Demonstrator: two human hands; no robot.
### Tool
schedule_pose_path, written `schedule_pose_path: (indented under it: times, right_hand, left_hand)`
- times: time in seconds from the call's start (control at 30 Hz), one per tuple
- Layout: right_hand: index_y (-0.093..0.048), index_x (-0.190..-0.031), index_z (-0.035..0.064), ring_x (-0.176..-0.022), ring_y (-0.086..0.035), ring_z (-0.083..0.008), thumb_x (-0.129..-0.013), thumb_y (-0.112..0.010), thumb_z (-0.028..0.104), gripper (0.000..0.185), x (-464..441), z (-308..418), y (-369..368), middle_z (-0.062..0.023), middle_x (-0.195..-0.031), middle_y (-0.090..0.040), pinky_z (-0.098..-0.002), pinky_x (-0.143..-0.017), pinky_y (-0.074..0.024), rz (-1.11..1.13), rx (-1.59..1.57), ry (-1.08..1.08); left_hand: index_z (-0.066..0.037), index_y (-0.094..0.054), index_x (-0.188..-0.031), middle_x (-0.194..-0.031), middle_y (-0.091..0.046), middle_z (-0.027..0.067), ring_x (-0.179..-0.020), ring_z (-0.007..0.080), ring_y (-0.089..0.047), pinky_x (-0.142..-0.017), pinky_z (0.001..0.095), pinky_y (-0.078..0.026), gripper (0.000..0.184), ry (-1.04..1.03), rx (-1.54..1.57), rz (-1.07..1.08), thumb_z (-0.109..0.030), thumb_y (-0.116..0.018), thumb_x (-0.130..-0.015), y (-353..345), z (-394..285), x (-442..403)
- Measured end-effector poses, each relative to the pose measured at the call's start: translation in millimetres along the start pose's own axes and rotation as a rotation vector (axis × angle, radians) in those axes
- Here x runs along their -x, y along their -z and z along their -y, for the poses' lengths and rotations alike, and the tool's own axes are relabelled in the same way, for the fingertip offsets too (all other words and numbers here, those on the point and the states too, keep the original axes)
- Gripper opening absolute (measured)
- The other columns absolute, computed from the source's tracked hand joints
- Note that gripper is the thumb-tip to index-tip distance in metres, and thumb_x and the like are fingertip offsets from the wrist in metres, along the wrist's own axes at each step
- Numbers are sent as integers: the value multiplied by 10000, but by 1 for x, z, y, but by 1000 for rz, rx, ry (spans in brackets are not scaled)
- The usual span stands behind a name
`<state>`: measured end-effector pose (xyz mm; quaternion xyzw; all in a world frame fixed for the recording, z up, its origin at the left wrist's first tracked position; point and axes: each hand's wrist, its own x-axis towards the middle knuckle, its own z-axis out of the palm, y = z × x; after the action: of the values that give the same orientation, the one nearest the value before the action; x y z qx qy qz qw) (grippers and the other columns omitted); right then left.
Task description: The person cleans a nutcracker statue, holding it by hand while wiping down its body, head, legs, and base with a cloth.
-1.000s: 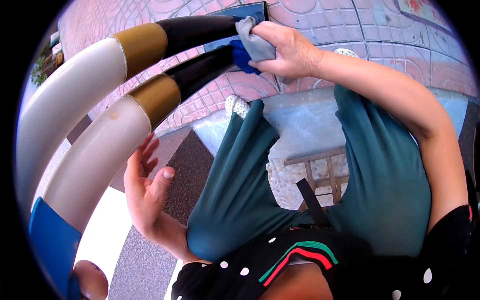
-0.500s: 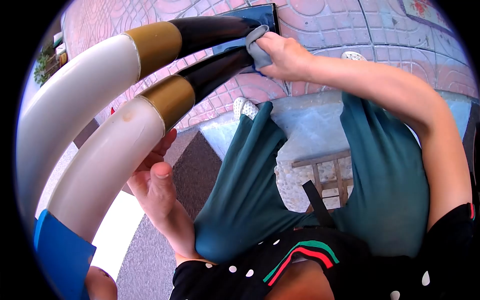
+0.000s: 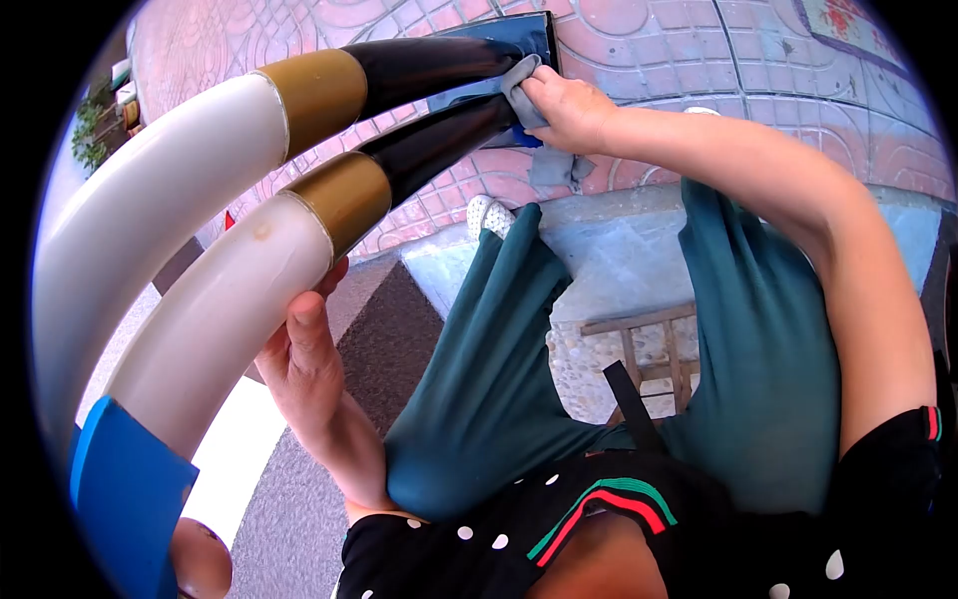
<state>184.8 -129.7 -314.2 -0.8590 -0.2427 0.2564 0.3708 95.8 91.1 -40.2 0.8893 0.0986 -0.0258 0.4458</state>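
Two thick curved tubes, white, then gold, then black, arch down to a dark blue base plate (image 3: 536, 35) at the top. My right hand (image 3: 574, 112) is closed on a grey cloth (image 3: 521, 90), pressed at the black end of the nearer tube (image 3: 225, 304); part of the cloth hangs below. My left hand (image 3: 307, 359) rests at the underside of that tube's white part, thumb on its surface and fingers partly hidden behind it. The farther tube (image 3: 180, 150) runs alongside, touched by neither hand.
A blue panel (image 3: 130, 499) and a brownish rounded thing (image 3: 200, 559) are at lower left. A small wooden stool or rack (image 3: 654, 349) shows between my knees. Pink patterned paving (image 3: 649, 50) lies ahead, with a flowered mat (image 3: 863, 30) at upper right and plants (image 3: 90, 135) at far left.
My right hand and the cloth have shifted slightly right, and a flap of cloth now hangs lower. My left thumb has moved up against the white tube.
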Motion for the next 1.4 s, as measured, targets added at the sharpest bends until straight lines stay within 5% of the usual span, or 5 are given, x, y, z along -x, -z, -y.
schedule_pose_path:
  times: [0.3, 0.83, 1.07, 1.27, 1.4]
  right_hand:
    - [-508, -1053, 0, -773, -669, -328, -679, -793, 185, 505, 54, 139, 88, -188, -1002, -533, -365, -671, -585, -442, -423, 602]
    - [-567, -1104, 31, -923, -638, -372, -756, -706, 210, 415, -13, 6, 46, -197, -1009, -591, -423, -806, -537, 158, 150, 56]
    - [-548, -1167, 22, -900, -638, -372, -727, -749, 227, 525, 0, 93, 112, -213, -1107, -562, -441, -799, -537, -666, -330, 705]
    - [-547, -1196, 21, -988, -642, -343, -762, -774, 233, 534, -22, 65, 87, -164, -1147, -590, -380, -860, -548, -550, -139, 594]
    - [-529, -1215, 94, -990, -622, -385, -805, -725, 256, 482, -38, -24, 22, -147, -1235, -537, -452, -858, -526, -234, 70, 115]
  left_hand:
    - [-89, -496, -1329, -1222, -616, 135, -1090, 289, -642, -930, 446, -548, 522, 19, -33, 11, -423, -579, -938, 5, -2, 4]
    - [-120, -509, -1327, -1201, -628, 132, -1098, 286, -641, -937, 419, -536, 533, -13, -78, 3, -448, -604, -918, 3, 1, 1]
    - [-86, -495, -1328, -1251, -586, 160, -1132, 302, -617, -956, 434, -528, 652, -157, 69, -88, -496, -680, -856, -16, -5, -9]
    - [-75, -443, -1358, -1241, -587, 160, -1095, 283, -634, -923, 418, -550, 698, -61, 73, -148, -460, -714, -842, -4, 4, -11]
    - [-75, -448, -1347, -1234, -585, 156, -1090, 271, -633, -919, 405, -553, 667, -47, -76, -59, -427, -717, -848, 0, -7, -14]
